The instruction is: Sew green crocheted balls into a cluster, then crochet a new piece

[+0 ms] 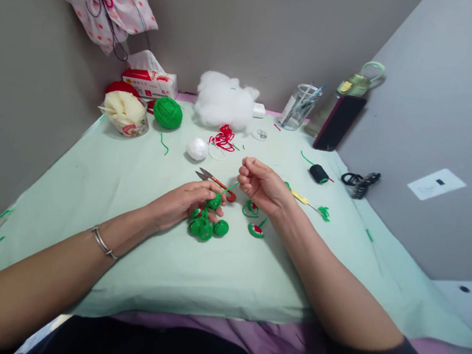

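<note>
My left hand (pixel 188 202) pinches a small green crocheted ball (pixel 214 201) between thumb and fingers. Below it hang several more green crocheted pieces (pixel 204 228), one showing a bit of red. A green yarn strand (pixel 231 188) runs taut from the ball up to my right hand (pixel 261 184), whose fingers are closed on its end; whether a needle is in them is hidden. Scissors with orange handles (pixel 230 195) lie just behind my left fingers, blades to the left. Two small red-and-green crocheted pieces, one a half-round (pixel 256 230), rest below my right wrist.
A yellow-handled hook (pixel 299 196) lies right of my right hand. Behind are a white yarn ball (pixel 197 149), red yarn scraps (pixel 224 138), white stuffing (pixel 226 101), a green yarn ball (pixel 168 113), a paper bowl (pixel 131 124), a clear cup (pixel 300 108) and a leaning phone (pixel 340 123).
</note>
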